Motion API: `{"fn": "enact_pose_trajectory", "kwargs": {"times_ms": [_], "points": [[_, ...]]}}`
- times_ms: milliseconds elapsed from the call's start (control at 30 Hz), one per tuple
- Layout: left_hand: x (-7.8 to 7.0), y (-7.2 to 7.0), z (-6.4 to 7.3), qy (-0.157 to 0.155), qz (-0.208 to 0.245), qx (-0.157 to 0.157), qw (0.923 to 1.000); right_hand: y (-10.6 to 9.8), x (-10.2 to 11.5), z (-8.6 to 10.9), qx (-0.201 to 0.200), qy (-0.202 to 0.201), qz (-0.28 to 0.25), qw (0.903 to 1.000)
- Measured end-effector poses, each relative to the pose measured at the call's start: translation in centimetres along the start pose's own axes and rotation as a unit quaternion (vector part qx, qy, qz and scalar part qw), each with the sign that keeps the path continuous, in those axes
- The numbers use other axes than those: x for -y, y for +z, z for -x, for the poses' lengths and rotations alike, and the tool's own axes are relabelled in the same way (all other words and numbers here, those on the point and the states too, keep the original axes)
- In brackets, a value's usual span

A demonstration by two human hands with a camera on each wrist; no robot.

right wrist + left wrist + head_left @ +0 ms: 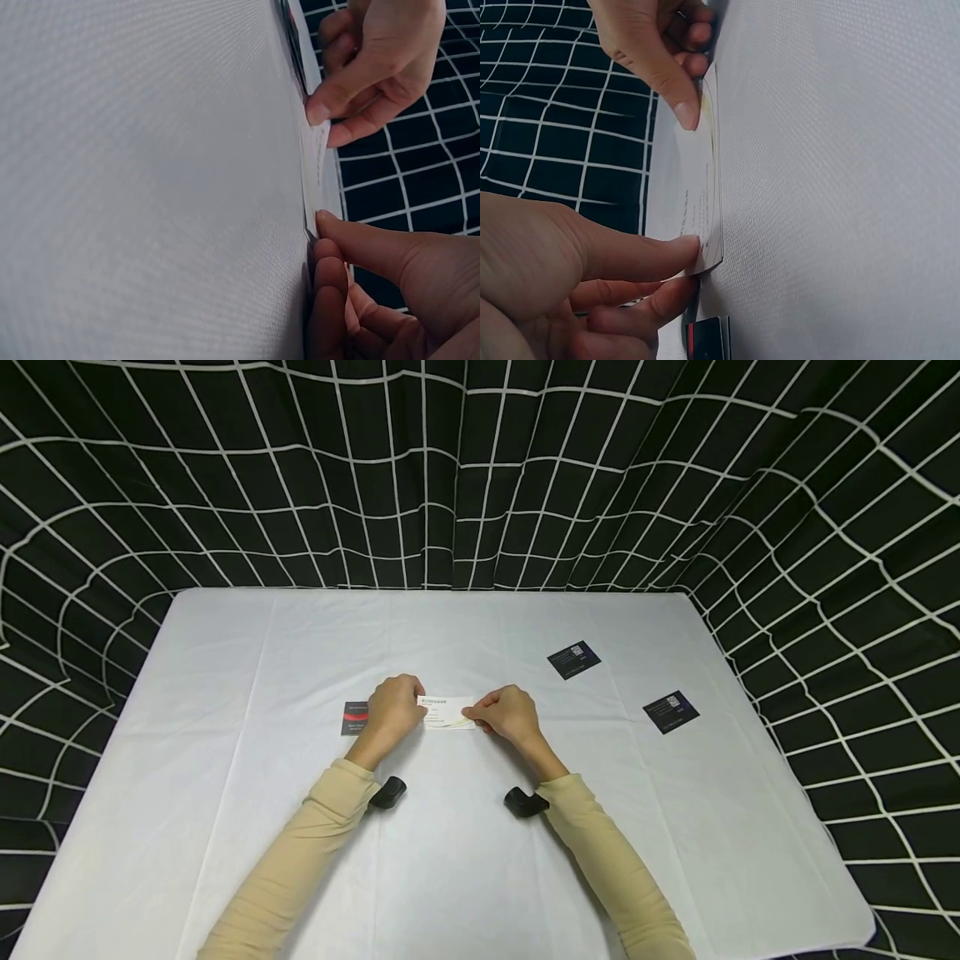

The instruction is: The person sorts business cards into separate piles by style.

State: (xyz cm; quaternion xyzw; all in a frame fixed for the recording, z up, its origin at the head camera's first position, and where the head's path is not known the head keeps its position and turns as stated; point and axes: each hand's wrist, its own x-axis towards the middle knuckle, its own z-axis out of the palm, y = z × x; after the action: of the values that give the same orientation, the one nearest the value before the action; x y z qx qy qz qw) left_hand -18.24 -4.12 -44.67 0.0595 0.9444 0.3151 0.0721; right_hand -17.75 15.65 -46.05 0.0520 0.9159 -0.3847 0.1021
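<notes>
A white business card (447,712) with printed text and a curved yellowish line lies between the two hands, low over the tablecloth. My left hand (397,706) pinches its left end, thumb on the printed face, as the left wrist view shows with the card (697,176) seen nearly edge-on. The opposite end is pinched by my right hand (506,714), whose thumb also rests on the printed side. Just left of the left hand lies a dark card with a red stripe (355,718), partly covered by that hand. Whether the white card touches the cloth, I cannot tell.
Two dark blue cards with QR codes lie to the right, one farther back (573,660) and one nearer the right edge (671,712). A white cloth (450,877) covers the table. Black curtains with a white grid (442,477) surround its back and sides.
</notes>
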Motion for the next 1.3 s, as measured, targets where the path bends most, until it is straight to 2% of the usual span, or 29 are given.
{"fn": "enact_pose_trajectory", "kwargs": {"times_ms": [200, 500, 767, 967, 1300], "points": [[-0.18, 0.03, -0.02, -0.002, -0.023, -0.001, 0.9997, -0.03, -0.04, 0.03, -0.003, 0.000, 0.006, 1.0000], [-0.39, -0.03, -0.17, -0.009, -0.039, 0.000, 0.9992, -0.31, 0.11, -0.47, 0.020, 0.019, 0.004, 0.9996], [-0.57, 0.08, -0.15, -0.002, -0.056, -0.007, 0.9984, -0.24, -0.07, -0.53, 0.021, 0.000, 0.018, 0.9996], [-0.82, 0.24, -0.13, 0.012, -0.081, -0.024, 0.9964, -0.12, -0.11, -0.48, 0.021, -0.010, 0.010, 0.9997], [-1.01, 0.59, -0.18, -0.004, -0.083, -0.035, 0.9959, -0.18, -0.31, -0.52, 0.013, -0.012, 0.005, 0.9998]]}}
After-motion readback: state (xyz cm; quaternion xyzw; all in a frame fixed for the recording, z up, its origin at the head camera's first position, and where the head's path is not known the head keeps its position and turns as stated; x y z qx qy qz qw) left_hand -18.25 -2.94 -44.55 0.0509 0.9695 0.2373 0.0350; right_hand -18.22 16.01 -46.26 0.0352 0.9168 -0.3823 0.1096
